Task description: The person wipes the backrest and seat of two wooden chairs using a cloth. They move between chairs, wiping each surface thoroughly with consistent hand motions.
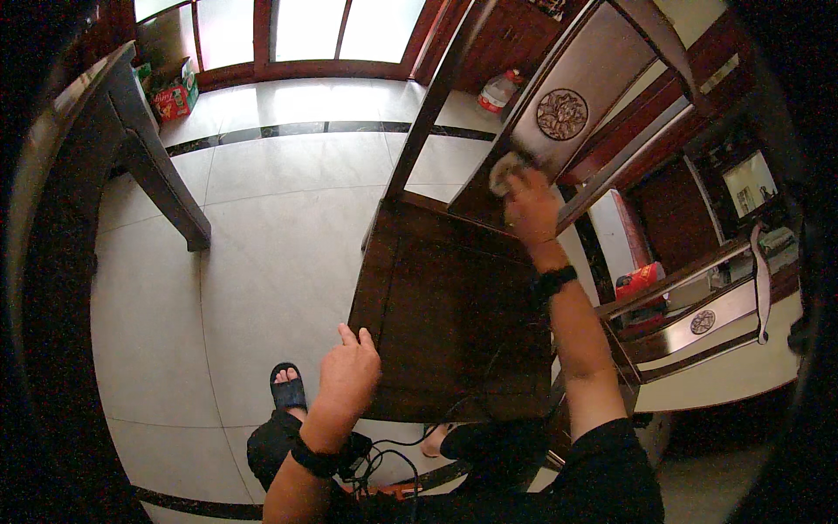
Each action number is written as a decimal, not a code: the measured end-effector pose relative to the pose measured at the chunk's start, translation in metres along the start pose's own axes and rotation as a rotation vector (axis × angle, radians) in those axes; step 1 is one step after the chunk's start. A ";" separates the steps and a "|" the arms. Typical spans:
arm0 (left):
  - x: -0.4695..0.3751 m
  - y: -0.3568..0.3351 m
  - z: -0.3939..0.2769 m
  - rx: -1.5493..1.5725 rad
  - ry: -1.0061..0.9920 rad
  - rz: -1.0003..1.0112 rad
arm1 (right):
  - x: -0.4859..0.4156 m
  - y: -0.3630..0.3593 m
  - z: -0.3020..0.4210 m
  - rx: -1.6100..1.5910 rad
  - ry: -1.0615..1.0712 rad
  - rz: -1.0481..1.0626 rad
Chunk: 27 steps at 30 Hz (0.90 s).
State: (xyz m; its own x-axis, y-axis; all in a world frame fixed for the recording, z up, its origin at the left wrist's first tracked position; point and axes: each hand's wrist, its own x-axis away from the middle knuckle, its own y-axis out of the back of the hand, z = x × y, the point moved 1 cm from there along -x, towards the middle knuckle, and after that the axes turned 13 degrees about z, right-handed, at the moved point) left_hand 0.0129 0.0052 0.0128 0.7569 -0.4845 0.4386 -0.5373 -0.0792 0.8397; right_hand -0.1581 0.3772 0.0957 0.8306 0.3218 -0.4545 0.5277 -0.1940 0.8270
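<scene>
A dark wooden chair stands before me, its seat point(458, 321) spreading below my arms and its backrest point(602, 46) rising beyond. The back's broad middle panel bears a round carved flower medallion point(562, 114). My right hand point(533, 206) presses a pale cloth point(507, 173), blurred, against the lower part of that panel. Beside the seat's left edge is my left hand point(350, 367), fingers slightly apart and holding nothing; whether its fingertips touch the edge I cannot tell. Both wrists wear black bands.
A second carved chair point(704, 322) stands at the right, close to my right arm. Dark table leg point(157, 190) on the left. Black cables point(393, 452) hang by my lap. A plastic bottle point(499, 92) and a red carton point(175, 98) rest on the tiled floor point(281, 262).
</scene>
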 end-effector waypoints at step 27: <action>0.014 -0.008 0.000 0.043 -0.028 -0.018 | 0.054 0.020 0.122 -0.770 -0.090 0.744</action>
State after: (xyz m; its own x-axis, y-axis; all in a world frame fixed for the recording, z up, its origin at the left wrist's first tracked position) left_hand 0.0275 -0.0013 0.0120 0.7564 -0.5069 0.4134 -0.5393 -0.1255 0.8327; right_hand -0.0813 0.2773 0.0470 0.9236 0.2883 0.2525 -0.3440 0.3334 0.8778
